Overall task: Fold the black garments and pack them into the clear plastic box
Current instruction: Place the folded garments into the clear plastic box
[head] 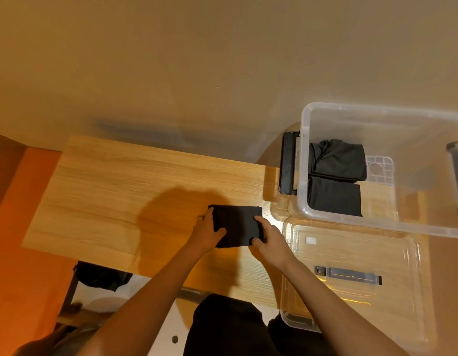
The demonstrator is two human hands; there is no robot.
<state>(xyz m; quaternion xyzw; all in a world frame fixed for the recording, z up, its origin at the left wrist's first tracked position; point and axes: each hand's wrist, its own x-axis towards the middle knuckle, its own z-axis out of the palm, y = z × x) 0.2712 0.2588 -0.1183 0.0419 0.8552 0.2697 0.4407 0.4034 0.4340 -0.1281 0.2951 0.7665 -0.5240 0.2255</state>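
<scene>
- Black and folded into a small rectangle, the folded garment [237, 226] lies flat on the wooden table [120, 188], in its right half and to the left of the box.
- The left hand [210, 232] grips the garment's left edge. We see its thumb lying on top of the cloth and its fingers running along the side.
- The right hand [267, 236] grips the right edge in the same way, with the thumb on the near right corner. We cannot tell whether the fingertips reach under the cloth.
- The clear plastic box [303, 160] stands open at the table's right end, farther back than the hands.
- Inside it, against the left wall, we count two black pieces. The rear bundle [338, 160] is rumpled, the front bundle [334, 196] is flatter, and they touch each other.
- A black latch [288, 163] sits on the outside of the box's left wall.
- The clear lid [351, 253] lies flat just in front of the box and just right of the right hand.
- Under the table's left part we make out a dark bag [99, 276], too dim to describe further.
</scene>
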